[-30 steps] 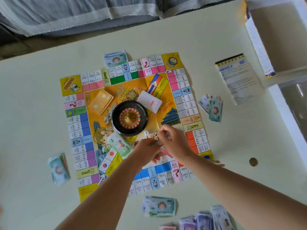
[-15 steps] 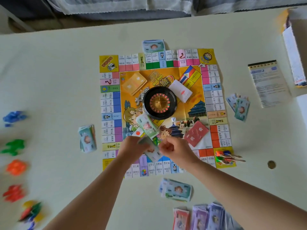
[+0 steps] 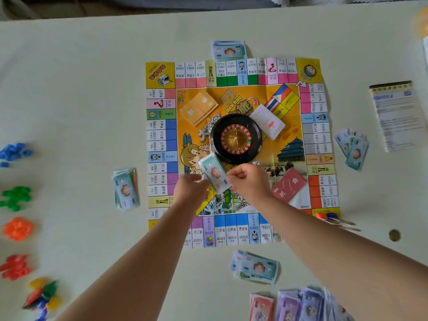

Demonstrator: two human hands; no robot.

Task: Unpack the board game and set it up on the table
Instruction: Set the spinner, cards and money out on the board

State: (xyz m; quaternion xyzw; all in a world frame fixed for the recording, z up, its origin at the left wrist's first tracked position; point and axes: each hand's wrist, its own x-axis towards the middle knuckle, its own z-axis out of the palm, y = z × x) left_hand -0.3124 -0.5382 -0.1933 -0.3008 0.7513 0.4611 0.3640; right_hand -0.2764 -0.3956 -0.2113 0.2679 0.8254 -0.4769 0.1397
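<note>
Pale counter (image 3: 81, 89), left to right: sorted plastic piece piles (image 3: 16, 198), note stack (image 3: 126, 188), board (image 3: 159, 135) flat, roulette wheel (image 3: 236, 139) centred. Left hand (image 3: 191, 186) touches banknote wad (image 3: 214, 173) over the board; fingers blurred, grip unclear. Right hand (image 3: 249, 181) fingers curled, pinching the wad. Red card deck (image 3: 289, 185) placed, rule sheet (image 3: 396, 114) out. Looks mostly done; money left.

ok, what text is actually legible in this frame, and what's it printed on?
"Uncle Wang": centre of the board.
"机会": red card.
"江苏省 1400分", "云南省 1600分", "贵州省 2800分": squares on the board's near edge.
"1500分", "2000分", "2600分": same row.
Far and side rows: mostly too small to read.
Leaflet, held banknotes, other note stacks: too blurred to read.
</note>
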